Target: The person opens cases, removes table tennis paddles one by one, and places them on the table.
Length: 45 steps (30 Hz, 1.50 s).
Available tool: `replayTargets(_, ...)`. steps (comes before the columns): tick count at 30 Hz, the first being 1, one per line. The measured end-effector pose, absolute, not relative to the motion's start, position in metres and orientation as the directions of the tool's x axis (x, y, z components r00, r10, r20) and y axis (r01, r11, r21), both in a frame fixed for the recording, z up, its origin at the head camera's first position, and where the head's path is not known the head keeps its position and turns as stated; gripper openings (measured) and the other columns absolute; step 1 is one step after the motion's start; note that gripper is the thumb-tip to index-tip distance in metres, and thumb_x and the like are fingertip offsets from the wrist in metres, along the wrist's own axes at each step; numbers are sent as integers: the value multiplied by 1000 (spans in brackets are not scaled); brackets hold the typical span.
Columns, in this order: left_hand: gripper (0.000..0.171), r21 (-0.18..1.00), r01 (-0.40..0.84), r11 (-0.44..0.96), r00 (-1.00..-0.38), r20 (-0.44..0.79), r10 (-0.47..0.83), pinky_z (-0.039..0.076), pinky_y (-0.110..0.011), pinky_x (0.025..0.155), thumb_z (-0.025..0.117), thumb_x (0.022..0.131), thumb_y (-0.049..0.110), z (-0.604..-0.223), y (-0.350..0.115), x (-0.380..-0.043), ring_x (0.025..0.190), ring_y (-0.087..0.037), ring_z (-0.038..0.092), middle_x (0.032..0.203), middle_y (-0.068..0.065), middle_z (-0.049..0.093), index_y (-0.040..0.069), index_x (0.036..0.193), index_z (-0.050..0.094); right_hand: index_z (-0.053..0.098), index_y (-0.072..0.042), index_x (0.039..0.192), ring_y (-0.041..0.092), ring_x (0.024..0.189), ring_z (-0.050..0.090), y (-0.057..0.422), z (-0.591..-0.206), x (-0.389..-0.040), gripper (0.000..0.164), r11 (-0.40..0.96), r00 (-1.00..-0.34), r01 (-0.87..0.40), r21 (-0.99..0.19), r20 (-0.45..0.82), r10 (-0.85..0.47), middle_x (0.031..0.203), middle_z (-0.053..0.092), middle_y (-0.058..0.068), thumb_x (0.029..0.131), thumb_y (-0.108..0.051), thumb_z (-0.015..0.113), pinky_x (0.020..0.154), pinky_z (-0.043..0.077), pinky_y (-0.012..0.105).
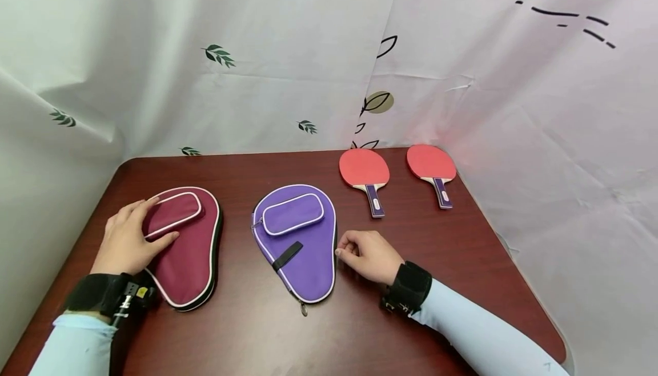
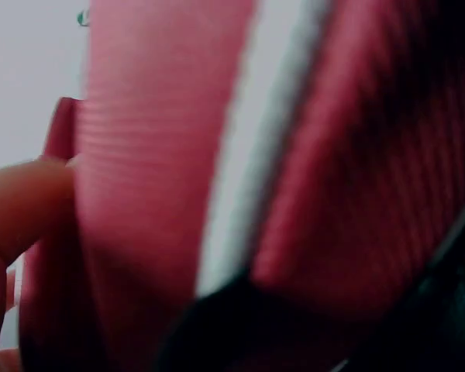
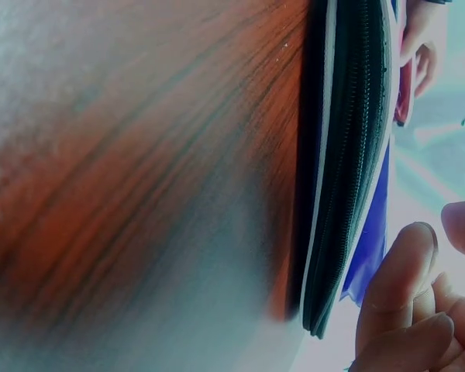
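Red bag: It lies flat at your 10 o'clock, narrow end towards you, its pocket under your fingers.
Left hand: Yours comes onto that bag from its 9 o'clock, fingers and thumb spread wide across the pocket; you touch it without a closed grip.
Red bag risk: Push down and sideways there and the whole bag could skid, since your hand bears on one side only.
Purple bag: It sits at the red one's 3 o'clock, flat, with a pocket at its 12, a strap lower down and a zip pull at its 6.
Right hand: Yours is at that bag's 3 o'clock, fingers loosely curled around nothing; whether the thumb touches the edge, you cannot tell.
Purple bag risk: A nudge from those knuckles could turn it, because nothing holds its other side.
Bats: Two, red face up, at the purple bag's 1 and 2 o'clock; a careless swing of your right forearm could knock a handle.
Table: Brown, its sheen suggesting little friction.
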<state>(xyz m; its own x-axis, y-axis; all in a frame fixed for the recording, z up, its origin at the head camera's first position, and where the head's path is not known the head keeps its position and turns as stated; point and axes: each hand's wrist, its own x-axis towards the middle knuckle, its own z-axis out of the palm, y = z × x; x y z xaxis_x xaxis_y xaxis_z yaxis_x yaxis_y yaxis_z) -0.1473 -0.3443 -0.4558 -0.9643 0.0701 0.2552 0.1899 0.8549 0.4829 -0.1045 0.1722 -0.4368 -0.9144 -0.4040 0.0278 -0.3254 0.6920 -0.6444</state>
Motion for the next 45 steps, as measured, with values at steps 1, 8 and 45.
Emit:
replayTargets(1,90,481,198,854,-959,274,68,28,-78,106,93,85,22,-458,-345,-148,132,-69,36,150,-43,43,1,160,47,71,-23,92,3,63,55,172,-438,-104,13,690,-914,-326,-646,27,-406,74,59,-14,103,-19,77,64,48,26)
replayTargets(8,83,462,188,867,-956,288,54,31,-73,97,91,89,21,-458,-350,-144,123,-66,39,135,-43,48,-1,157,48,72,-23,93,4,63,56,169,-438,-103,12,679,-909,-322,-660,15,-417,75,60,-13,103,-19,76,64,48,26)
replayTargets(45,58,422,431,798,-782,616,98,57,-61,80,94,80,37,-398,-187,-105,99,-36,70,111,-12,72,10,129,77,64,11,122,13,93,76,109,-424,-83,30,47,-717,226,-973,-199,-668,106,79,8,111,-16,61,81,64,32)
